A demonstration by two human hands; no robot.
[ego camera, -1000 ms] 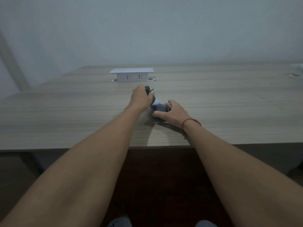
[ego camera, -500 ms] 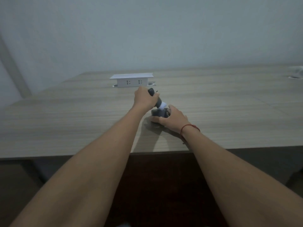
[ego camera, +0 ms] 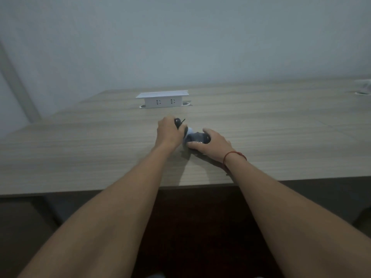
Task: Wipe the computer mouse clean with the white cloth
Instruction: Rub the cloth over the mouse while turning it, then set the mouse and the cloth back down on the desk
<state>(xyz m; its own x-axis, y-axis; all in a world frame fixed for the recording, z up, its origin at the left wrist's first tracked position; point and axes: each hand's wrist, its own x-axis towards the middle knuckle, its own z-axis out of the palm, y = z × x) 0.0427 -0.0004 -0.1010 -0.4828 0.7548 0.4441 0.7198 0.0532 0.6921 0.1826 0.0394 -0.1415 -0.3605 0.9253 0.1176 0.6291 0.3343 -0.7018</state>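
Observation:
The dark grey computer mouse [ego camera: 197,138], with small white lettering, lies on the wooden desk [ego camera: 80,153]. My right hand [ego camera: 213,144] grips it from the right, thumb along its near side. My left hand [ego camera: 169,134] is closed just left of it. A bit of white cloth [ego camera: 189,130] shows between that hand's fingers and the mouse, touching it. A glossy dark end with a thin black strand [ego camera: 178,123] sticks out above the left fingers; I cannot tell what it is. Most of the cloth is hidden in the fist.
A white pop-up socket box [ego camera: 163,99] stands on the desk beyond the hands. A pale object [ego camera: 363,88] lies at the far right edge. The desk's front edge [ego camera: 100,190] runs under my forearms, and a wall rises behind.
Both hands stay together on the mouse. The left hand has tilted back slightly, and the dark end above its fingers has shifted a little. The view dipped, then rose again.

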